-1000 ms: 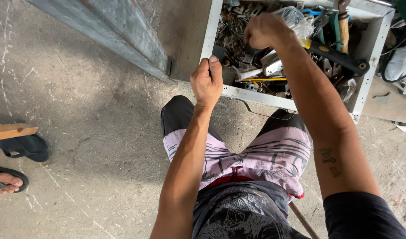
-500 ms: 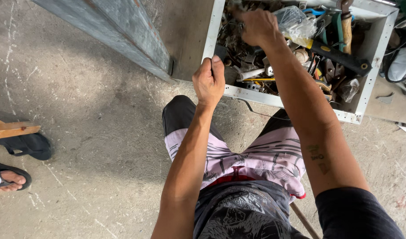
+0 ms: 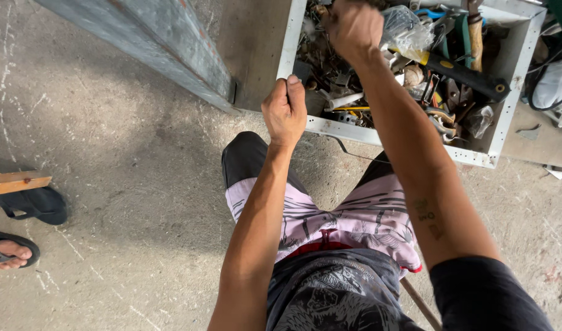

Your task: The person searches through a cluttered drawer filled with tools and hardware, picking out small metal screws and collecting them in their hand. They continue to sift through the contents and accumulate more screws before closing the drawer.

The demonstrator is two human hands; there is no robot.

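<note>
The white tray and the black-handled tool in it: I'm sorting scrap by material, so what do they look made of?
The white tray, gripped at its rim by the left hand, looks like painted sheet metal: thin folded walls, small punched holes, grime. The black-handled tool seems to have a matte rubber or plastic grip with a yellow collar; its head is hidden. The right hand digs among mostly metal-looking clutter.

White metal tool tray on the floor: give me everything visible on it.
The white metal tray is a shallow rectangular box with a perforated rim, paint scuffed and dirty. It sits on the concrete floor, its top edge out of frame. It is crammed with hand tools, among them a black-handled tool and a clear plastic bag. The left hand grips its near left corner; the right hand reaches into it.
</note>
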